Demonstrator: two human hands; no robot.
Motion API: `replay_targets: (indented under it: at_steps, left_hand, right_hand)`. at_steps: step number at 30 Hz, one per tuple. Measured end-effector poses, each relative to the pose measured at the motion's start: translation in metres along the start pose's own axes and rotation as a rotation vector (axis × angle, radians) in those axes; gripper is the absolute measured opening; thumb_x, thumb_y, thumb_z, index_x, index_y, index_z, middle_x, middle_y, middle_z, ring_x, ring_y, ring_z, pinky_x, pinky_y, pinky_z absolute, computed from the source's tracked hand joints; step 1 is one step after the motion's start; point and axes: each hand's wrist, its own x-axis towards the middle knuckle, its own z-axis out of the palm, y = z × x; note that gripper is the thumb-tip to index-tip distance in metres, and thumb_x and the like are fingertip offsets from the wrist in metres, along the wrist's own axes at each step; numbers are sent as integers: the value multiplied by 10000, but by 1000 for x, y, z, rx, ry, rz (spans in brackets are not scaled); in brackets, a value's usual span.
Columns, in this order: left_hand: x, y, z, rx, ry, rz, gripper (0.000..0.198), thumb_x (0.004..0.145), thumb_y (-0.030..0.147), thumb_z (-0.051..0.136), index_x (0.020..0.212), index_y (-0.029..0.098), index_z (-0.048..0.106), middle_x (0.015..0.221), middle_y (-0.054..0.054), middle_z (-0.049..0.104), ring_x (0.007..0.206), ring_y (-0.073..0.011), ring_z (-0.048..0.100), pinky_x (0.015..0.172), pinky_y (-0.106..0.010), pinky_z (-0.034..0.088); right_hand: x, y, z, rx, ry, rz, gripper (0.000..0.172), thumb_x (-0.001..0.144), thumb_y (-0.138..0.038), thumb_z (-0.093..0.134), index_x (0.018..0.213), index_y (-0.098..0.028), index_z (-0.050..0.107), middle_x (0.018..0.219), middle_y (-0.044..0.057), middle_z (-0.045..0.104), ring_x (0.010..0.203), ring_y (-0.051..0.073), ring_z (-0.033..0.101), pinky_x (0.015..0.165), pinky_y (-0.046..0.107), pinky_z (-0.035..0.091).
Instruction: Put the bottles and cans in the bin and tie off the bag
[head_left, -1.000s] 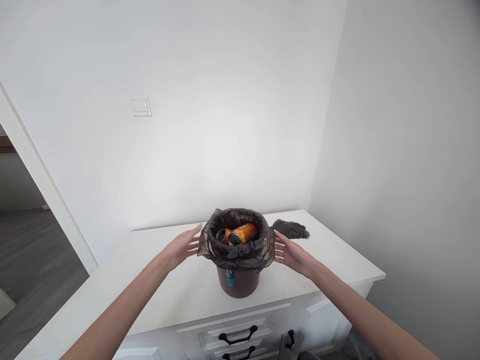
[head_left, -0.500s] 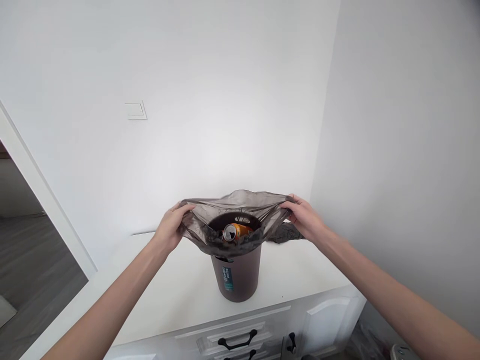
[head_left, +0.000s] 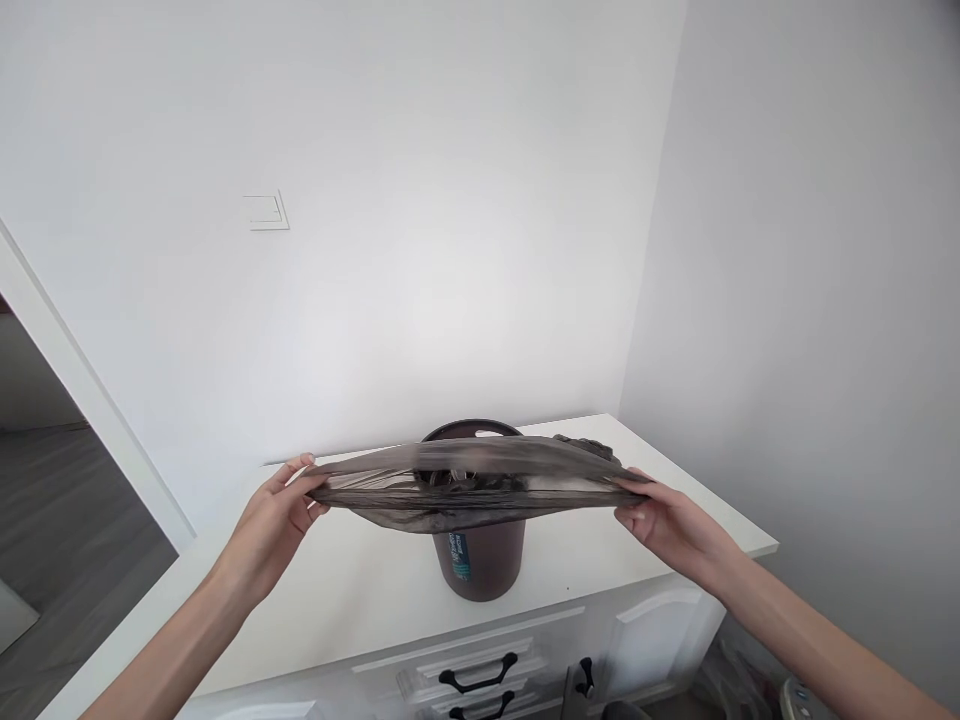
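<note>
A small dark brown bin [head_left: 480,555] stands on a white cabinet top [head_left: 360,590]. Its thin grey bin bag [head_left: 472,482] is pulled off the rim and stretched flat and wide across the bin's mouth. My left hand [head_left: 274,515] pinches the bag's left end, out to the left of the bin. Out to the right of the bin, my right hand [head_left: 664,520] pinches the bag's other end. The stretched bag hides what lies inside the bin.
A crumpled dark bag [head_left: 581,445] lies on the cabinet top behind the bin at the right. Drawers with black handles [head_left: 478,675] sit below the front edge. White walls meet in a corner at the right; a doorway opens at the left.
My hands took the bag's rim off the bin, then drew apart sideways and lower, stretching the bag's mouth flat. The orange cans inside are no longer visible.
</note>
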Motion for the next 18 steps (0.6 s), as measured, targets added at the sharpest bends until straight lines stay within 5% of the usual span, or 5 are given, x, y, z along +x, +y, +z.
replay_targets:
  at_steps: [4, 6, 9, 13, 18]
  left_hand:
    - [-10, -33, -9, -173, 57, -23, 244, 715, 251, 807, 914, 261, 667, 975, -17, 707, 874, -164, 684, 727, -261, 585]
    - [-15, -65, -16, -124, 41, -33, 274, 781, 470, 746, 951, 273, 658, 1090, -64, 722, 1035, -239, 706, 843, -362, 599]
    - [-22, -116, -30, 336, -136, -10, 544, 777, 719, 676, 1103, 284, 681, 1293, -129, 680, 1241, -339, 637, 993, -484, 549]
    - [-17, -137, -31, 595, -429, 111, 846, 689, 823, 703, 1358, 314, 609, 1594, -142, 464, 1465, -376, 435, 1182, -516, 399]
    - [9, -82, 32, 255, -253, 44, 600, 887, 700, 607, 1301, 268, 648, 1479, -123, 611, 1457, -312, 473, 1178, -431, 417]
  right_hand:
    - [-20, 66, -11, -76, -11, 45, 226, 814, -416, 794, 936, -292, 651, 942, 36, 689, 815, 208, 648, 723, 366, 563]
    - [-32, 107, -14, -256, -85, 158, 507, 730, -579, 812, 1127, -324, 625, 1006, 56, 698, 924, 262, 684, 782, 418, 561]
    - [-43, 140, -10, -644, -344, 190, 861, 596, -496, 942, 1340, -344, 536, 1181, 83, 673, 1149, 295, 641, 913, 435, 535]
    - [-21, 105, 21, -723, -304, 102, 936, 731, -532, 880, 1518, -329, 416, 1547, 151, 484, 1395, 315, 494, 1130, 519, 424]
    - [39, 40, 66, -483, -179, 55, 434, 929, -608, 655, 1151, -242, 729, 1326, 107, 695, 1329, 263, 571, 1133, 456, 459]
